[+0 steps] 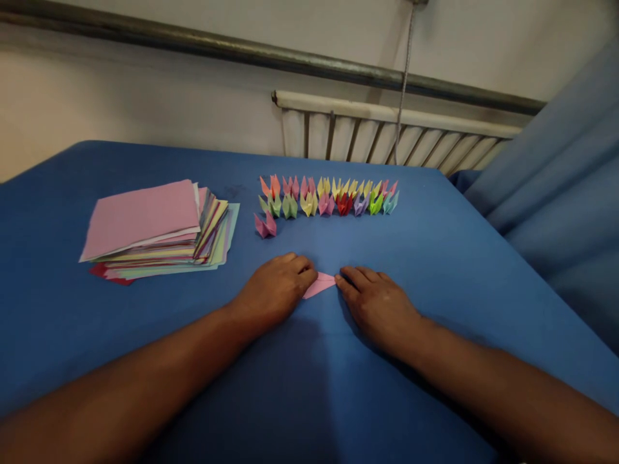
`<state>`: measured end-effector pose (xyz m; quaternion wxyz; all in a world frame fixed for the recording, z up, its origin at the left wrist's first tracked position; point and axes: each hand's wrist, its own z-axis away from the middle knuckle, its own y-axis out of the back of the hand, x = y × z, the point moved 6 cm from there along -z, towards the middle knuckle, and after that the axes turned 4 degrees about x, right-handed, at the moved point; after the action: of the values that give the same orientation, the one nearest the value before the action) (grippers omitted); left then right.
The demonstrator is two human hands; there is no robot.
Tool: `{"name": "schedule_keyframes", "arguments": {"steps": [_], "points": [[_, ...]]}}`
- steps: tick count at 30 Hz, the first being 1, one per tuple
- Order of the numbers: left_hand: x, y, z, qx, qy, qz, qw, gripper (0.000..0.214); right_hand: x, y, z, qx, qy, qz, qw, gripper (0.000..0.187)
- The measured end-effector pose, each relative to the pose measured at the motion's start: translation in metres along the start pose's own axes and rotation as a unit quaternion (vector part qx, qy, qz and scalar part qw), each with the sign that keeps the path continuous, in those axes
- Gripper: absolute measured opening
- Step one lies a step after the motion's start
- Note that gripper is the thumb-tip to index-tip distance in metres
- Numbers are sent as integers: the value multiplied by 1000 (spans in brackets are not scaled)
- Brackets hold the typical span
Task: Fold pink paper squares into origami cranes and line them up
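A small piece of folded pink paper lies on the blue table between my hands, narrowing to a point at its right end. My left hand covers its left part, fingers curled and pressed together on it. At the pointed tip, my right hand pinches or presses with thumb and fingertips. Beyond my hands stand two rows of folded paper figures, among them a red one and a purple one. One pink figure sits apart, in front of the rows at their left end.
A thick, uneven stack of coloured paper lies to the left, pink on top. The blue table reaches to a wall with a metal pipe and a white radiator. A blue curtain hangs at the right.
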<state>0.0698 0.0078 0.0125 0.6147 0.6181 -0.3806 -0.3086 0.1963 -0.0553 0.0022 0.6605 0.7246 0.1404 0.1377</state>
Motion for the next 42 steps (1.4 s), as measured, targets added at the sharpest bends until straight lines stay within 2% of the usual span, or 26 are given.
{"name": "schedule_keyframes", "arguments": {"steps": [9, 12, 16, 24, 30, 34, 37, 42], "points": [[-1, 1, 2, -11, -4, 6, 1000, 29, 2, -2, 0, 17, -25, 7, 1000, 37], [-1, 1, 2, -4, -6, -1, 1000, 30, 1, 2, -1, 27, -34, -5, 999, 42], [-1, 0, 2, 0, -7, -5, 1000, 29, -3, 5, 0, 21, -13, -7, 1000, 54], [0, 1, 5, 3, -11, 14, 1000, 27, 0, 0, 1, 6, -8, -6, 1000, 43], [1, 0, 6, -4, -12, 20, 1000, 27, 3, 2, 1, 38, -43, -27, 998, 36], [0, -1, 6, -10, -16, 15, 1000, 27, 6, 3, -1, 53, -65, -53, 995, 43], [1, -1, 7, 0, -18, 18, 1000, 28, 2, 1, -4, 52, -31, -74, 995, 50], [4, 1, 11, 10, -14, 23, 1000, 28, -1, -2, -6, 32, 0, -73, 997, 43]]}}
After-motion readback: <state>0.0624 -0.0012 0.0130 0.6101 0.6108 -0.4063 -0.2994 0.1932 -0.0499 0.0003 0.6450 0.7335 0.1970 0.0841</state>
